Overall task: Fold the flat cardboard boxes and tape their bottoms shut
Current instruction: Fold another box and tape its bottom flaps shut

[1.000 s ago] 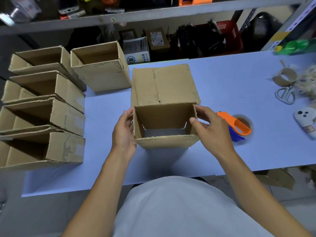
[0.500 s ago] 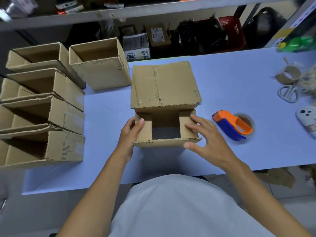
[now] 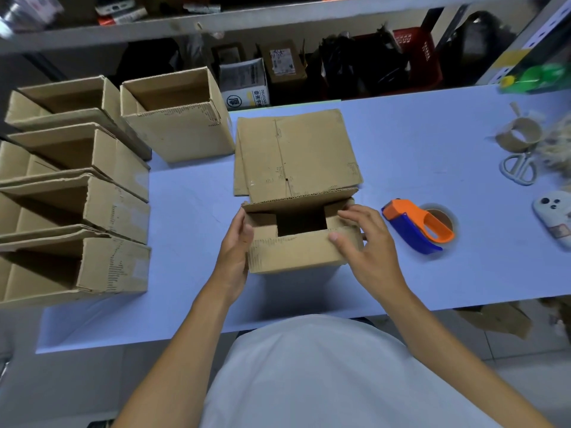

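Observation:
A small cardboard box [image 3: 293, 251] stands on the blue table [image 3: 432, 282] in front of me. Its two side flaps are folded in and the far flap leans over them, leaving a dark gap in the middle. My left hand [image 3: 236, 245] holds the box's left side, thumb on the left flap. My right hand [image 3: 367, 245] presses the right flap and the near right corner with spread fingers. A stack of flat cardboard boxes [image 3: 296, 152] lies just behind the box. An orange and blue tape dispenser [image 3: 420, 225] lies to the right of my right hand.
Several folded open boxes [image 3: 77, 211] are piled along the table's left side, and one more [image 3: 179, 118] stands at the back. Scissors [image 3: 519, 169], a cardboard tape core [image 3: 519, 134] and a white phone [image 3: 556, 216] lie at the right. A cluttered shelf [image 3: 216, 23] hangs over the back.
The box's open end went from fully open to both side flaps pushed in, and now the far flap is tipping down over them. Both hands shifted along the box's sides.

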